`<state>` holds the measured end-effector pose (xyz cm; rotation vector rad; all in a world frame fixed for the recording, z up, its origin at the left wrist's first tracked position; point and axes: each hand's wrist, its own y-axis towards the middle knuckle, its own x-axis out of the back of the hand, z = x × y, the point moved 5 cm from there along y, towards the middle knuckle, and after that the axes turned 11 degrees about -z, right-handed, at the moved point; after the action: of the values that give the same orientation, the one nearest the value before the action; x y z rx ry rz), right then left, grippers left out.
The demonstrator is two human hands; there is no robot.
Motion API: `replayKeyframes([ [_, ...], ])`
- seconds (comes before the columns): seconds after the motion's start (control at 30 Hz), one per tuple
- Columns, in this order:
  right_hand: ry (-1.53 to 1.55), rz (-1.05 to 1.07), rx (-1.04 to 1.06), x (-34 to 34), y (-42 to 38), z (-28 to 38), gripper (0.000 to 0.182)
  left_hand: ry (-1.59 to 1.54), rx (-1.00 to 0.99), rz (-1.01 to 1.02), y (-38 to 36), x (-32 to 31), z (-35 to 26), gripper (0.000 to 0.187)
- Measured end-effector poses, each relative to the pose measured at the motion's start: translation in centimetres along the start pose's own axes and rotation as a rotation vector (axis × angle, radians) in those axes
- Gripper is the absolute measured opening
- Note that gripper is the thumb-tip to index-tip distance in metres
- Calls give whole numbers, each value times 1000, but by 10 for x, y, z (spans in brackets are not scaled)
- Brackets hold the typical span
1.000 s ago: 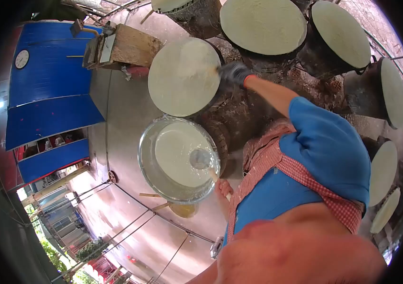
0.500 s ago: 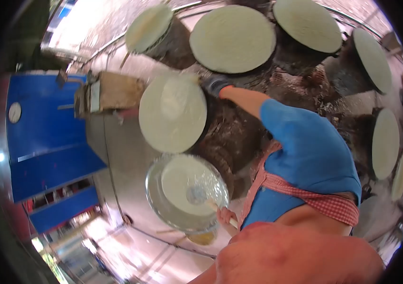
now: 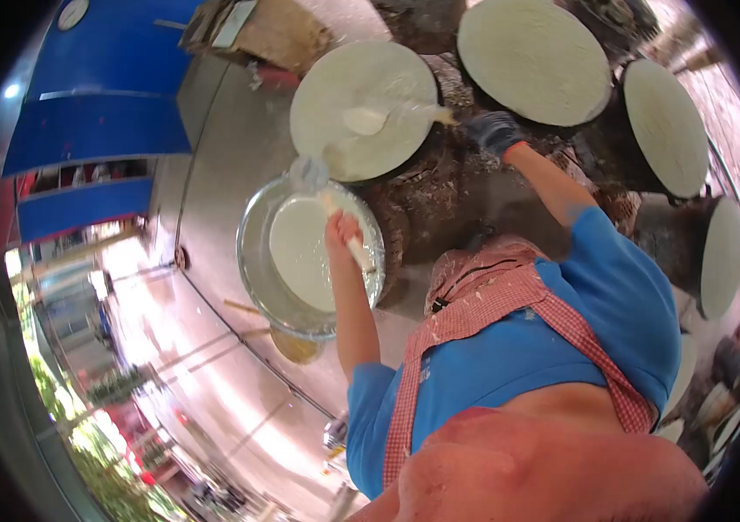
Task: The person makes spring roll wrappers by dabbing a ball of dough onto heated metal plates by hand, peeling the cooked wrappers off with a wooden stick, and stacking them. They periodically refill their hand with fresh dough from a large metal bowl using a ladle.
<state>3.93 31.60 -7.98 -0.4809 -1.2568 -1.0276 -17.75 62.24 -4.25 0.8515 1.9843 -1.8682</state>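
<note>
Gripped in my left hand [image 3: 345, 230] is a ladle [image 3: 309, 174] with a long pale handle. Its bowl sits at the upper rim of a large metal basin [image 3: 251, 291], which holds white batter [image 3: 292, 248]. My right hand [image 3: 492, 132], in a dark glove, is closed at the right edge of a round griddle [image 3: 326, 130] coated with pale batter. From that hand a blurred tool with a light-brown handle [image 3: 445, 116] reaches over the griddle; its working end is smeared by motion. A whitish oval patch [image 3: 366, 120] shows on the coated surface.
More round griddles covered in pale batter stand on dark drums around me, one at the upper right [image 3: 533, 61] and others [image 3: 666, 128] farther right. A cardboard box [image 3: 283, 35] lies behind the near griddle. Blue panels [image 3: 100, 126] stand at left.
My left hand has lifted the ladle out of the batter to the basin's upper rim. My right hand remains beside the griddle's edge with its tool. The view has turned.
</note>
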Motion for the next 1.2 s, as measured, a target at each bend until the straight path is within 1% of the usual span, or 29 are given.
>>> replayKeyframes([
  [0.03, 58, -35, -103, 2, 2, -11, 29, 0, -37, 10, 4, -19, 4, 30],
  [0.1, -7, -9, -137, 20, -14, 7, 29, -6, -111, 9, 22, -46, 12, 26],
  [0.2, -16, 129, -206, 32, -44, 47, 28, 134, -402, -169, 60, -70, 36, 27],
  [0.23, 133, 57, -174, 11, -51, 53, 28, 126, -388, -162, 65, -78, 46, 27],
  [0.27, 287, -7, -146, -8, -64, 60, 29, 90, -278, -94, 68, -83, 59, 25],
  [0.3, 279, 1, -150, -10, -69, 62, 29, 54, -174, -27, 59, -95, 72, 24],
  [0.33, 339, -46, -119, -8, -65, 60, 27, 167, -315, -57, 38, -92, 67, 22],
  [0.37, 406, -80, -90, -6, -66, 63, 28, 123, -238, 34, 18, -75, 66, 23],
  [0.4, 442, 82, -183, 30, -69, 71, 29, 72, -168, 122, -5, -54, 68, 23],
  [0.43, 432, 90, -157, 26, -73, 66, 29, 119, -289, 38, -29, -23, 77, 25],
  [0.47, 423, -66, 9, 26, -78, 62, 30, 166, -408, -50, -45, -1, 81, 27],
  [0.5, 415, -205, 173, 36, -83, 67, 31, 135, -408, -58, -42, 6, 79, 27],
  [0.53, 416, -159, 187, 31, -88, 72, 31, 9, -136, 56, -41, 15, 89, 30],
  [0.57, 312, 12, 22, 30, -87, 82, 33, -132, 126, 171, -47, 27, 101, 32],
  [0.6, 190, 164, -121, 25, -84, 87, 35, -293, 237, 257, -55, 18, 102, 34],
  [0.63, 183, 180, -72, 15, -83, 90, 35, -335, 210, 272, -63, 13, 98, 34],
  [0.7, 513, -152, 133, 14, -86, 98, 38, -614, 283, 314, -86, 12, 91, 36],
  [0.73, 522, -132, 171, 8, -81, 100, 38, -619, 239, 333, -95, 26, 85, 34],
  [0.8, 623, 146, -23, -11, -65, 115, 39, -626, 167, 419, -115, 55, 72, 29],
  [0.83, 625, 162, -1, -11, -55, 130, 39, -619, 165, 453, -117, 73, 65, 25],
  [0.9, 497, 462, -104, 5, -33, 164, 39, -604, 159, 520, -120, 110, 50, 19],
  [0.93, 492, 475, -108, 8, -24, 180, 39, -508, 5, 283, -112, 140, 37, 16],
  [0.97, 331, 425, 78, 10, -14, 201, 39, -396, -138, 43, -103, 172, 21, 15],
  [1.0, 170, 370, 252, 5, -8, 223, 40, -386, -122, 31, -94, 198, 6, 15],
  [1.07, -128, 381, 381, -48, -14, 257, 34, -136, -196, -69, -63, 259, -31, 11],
  [1.1, -236, 395, 381, -62, -28, 268, 33, -123, -160, -70, -36, 286, -52, 11],
  [1.13, -345, 411, 383, -77, -41, 280, 32, -72, 6, -247, -9, 326, -59, 11],
  [1.17, -254, 461, 504, -65, -51, 309, 32, -19, 175, -423, 4, 366, -51, 13],
  [1.2, -164, 490, 641, -58, -52, 331, 33, -25, 209, -415, 14, 387, -43, 13],
])
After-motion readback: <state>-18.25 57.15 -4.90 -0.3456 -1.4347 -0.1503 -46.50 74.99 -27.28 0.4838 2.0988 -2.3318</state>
